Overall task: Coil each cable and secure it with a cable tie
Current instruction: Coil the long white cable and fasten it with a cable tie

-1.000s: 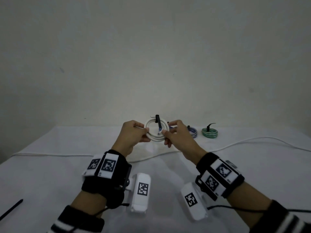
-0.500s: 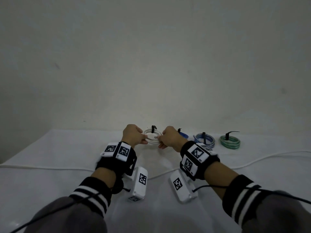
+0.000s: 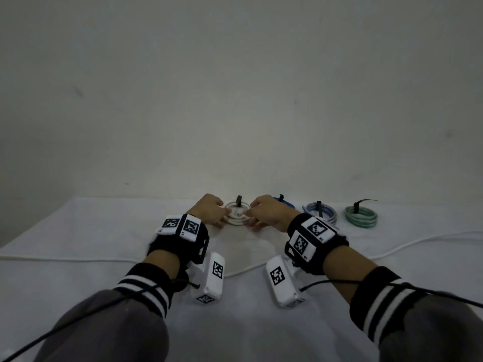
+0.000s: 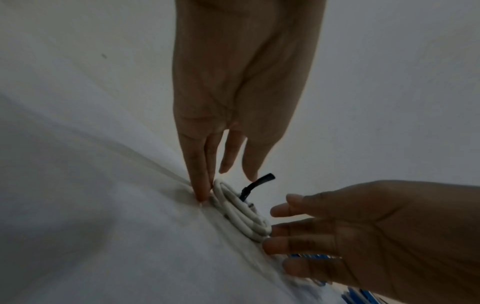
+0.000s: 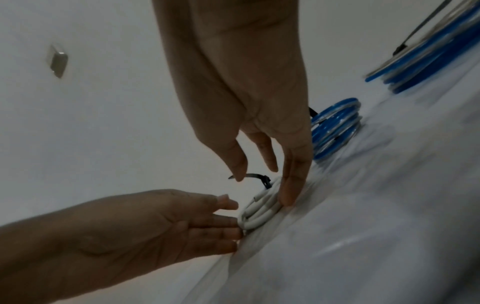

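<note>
A white cable coil [image 3: 237, 218] bound by a black cable tie [image 3: 239, 200] lies flat on the white table, near the back wall. My left hand [image 3: 222, 214] is on its left, with straight fingers [image 4: 201, 185] touching the coil's rim [image 4: 241, 218]. My right hand [image 3: 251, 214] is on its right, and one straight finger [image 5: 287, 193] presses against the coil [image 5: 259, 214]. Neither hand curls round the cable. The tie's tail [image 4: 258, 182] sticks up between the hands.
A row of tied coils runs to the right along the wall: blue [image 3: 286, 203], blue-white [image 3: 322, 214] and green [image 3: 362, 218]. One loose white cable [image 3: 418, 241] lies across the table in front of them. The wall rises right behind the coils.
Both hands carried the white coil from mid-air to the back of the table and set it down. Their grip has loosened and the fingers now lie straight against its sides.
</note>
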